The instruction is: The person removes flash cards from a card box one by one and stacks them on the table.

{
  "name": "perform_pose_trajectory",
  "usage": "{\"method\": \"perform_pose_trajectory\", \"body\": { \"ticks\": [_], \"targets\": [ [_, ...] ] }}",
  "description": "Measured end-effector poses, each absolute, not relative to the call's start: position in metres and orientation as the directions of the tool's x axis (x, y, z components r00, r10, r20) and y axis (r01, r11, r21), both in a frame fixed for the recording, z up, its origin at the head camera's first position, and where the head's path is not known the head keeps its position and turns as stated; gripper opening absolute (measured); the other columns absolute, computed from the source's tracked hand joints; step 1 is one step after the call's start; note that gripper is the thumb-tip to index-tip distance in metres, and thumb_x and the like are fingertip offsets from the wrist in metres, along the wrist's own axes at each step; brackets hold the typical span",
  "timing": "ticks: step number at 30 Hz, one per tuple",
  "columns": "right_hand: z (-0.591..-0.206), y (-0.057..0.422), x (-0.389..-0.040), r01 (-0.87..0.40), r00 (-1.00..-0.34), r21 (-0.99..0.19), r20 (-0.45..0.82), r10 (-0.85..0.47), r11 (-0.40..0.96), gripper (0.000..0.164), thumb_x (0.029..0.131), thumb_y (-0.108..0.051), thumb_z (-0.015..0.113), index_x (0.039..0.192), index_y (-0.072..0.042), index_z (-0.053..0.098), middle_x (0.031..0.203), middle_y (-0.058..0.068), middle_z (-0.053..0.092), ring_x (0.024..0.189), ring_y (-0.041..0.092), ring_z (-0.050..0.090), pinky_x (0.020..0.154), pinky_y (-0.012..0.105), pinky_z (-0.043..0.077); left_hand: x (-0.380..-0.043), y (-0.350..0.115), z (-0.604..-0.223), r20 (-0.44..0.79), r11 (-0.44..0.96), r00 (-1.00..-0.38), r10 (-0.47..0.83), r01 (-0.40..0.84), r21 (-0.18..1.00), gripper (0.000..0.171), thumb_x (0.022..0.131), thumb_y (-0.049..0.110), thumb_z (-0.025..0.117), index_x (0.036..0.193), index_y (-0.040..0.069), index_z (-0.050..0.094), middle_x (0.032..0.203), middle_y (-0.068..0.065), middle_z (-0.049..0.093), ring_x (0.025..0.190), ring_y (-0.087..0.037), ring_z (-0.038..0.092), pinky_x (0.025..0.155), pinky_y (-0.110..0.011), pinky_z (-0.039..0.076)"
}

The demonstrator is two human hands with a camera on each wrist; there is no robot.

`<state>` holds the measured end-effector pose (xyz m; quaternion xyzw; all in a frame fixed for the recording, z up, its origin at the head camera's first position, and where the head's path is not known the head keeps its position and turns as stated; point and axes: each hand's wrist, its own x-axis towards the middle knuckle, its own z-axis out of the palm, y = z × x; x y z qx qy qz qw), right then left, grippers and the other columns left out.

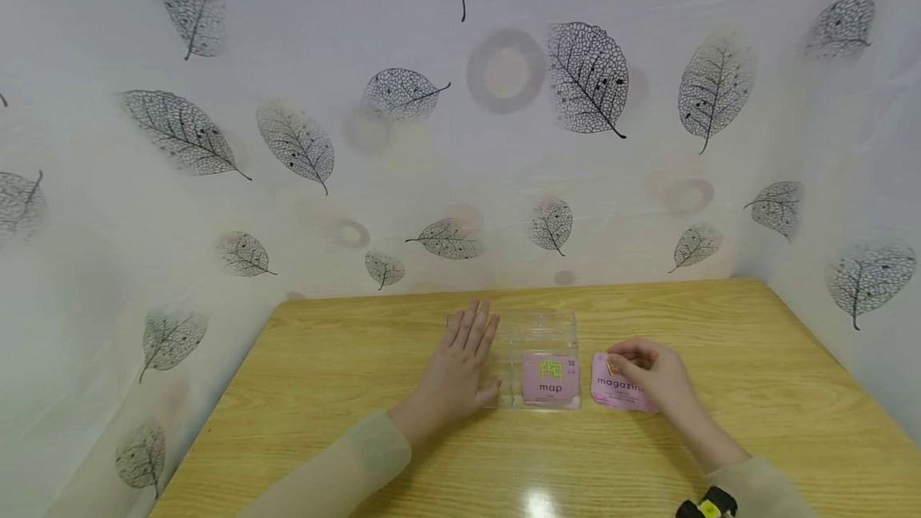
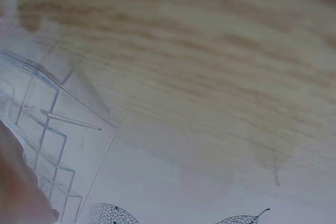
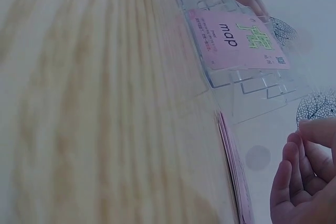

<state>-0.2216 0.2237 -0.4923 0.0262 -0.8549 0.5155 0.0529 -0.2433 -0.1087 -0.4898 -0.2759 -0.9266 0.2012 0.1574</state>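
My left hand [image 1: 460, 366] rests with straight fingers over the left side of a clear plastic stepped card holder [image 1: 541, 326]. In the left wrist view the holder's tiers [image 2: 52, 140] show beside part of the hand. A pink card marked "map" [image 1: 550, 380] leans in the holder's right-hand column; it is also plain in the right wrist view. Right of the holder lies a stack of pink cards [image 1: 608, 396], its top one reading "magazine". My right hand [image 1: 658, 374] is over this stack, fingers loosely bent near its upper edge. No card shows between the fingers [image 3: 282, 179].
The holder and the cards stand on a wood-grain table [image 1: 345, 374]. A pale cloth with leaf prints [image 1: 460, 150] rises behind the table and along both sides. A dark wrist strap with a yellow patch [image 1: 708, 507] shows at the right sleeve.
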Motion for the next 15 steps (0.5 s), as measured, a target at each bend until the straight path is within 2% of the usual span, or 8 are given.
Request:
{"method": "perform_pose_trajectory", "body": {
  "ticks": [15],
  "targets": [
    [-0.4906, 0.2151, -0.2177, -0.079, -0.996, -0.88, 0.09, 0.002, 0.468, 0.021, 0.098, -0.011, 0.075, 0.114, 0.004, 0.076, 0.102, 0.013, 0.078, 0.078, -0.003, 0.061, 0.07, 0.017, 0.055, -0.2449, -0.1094, -0.4927, 0.199, 0.768, -0.789, 0.581, 0.45, -0.456, 0.098, 0.103, 0.066, 0.042, 0.17, 0.002, 0.011, 0.179, -0.022, 0.004, 0.167, -0.037, 0.008, 0.137, -0.046, 0.017]
  ]
}}
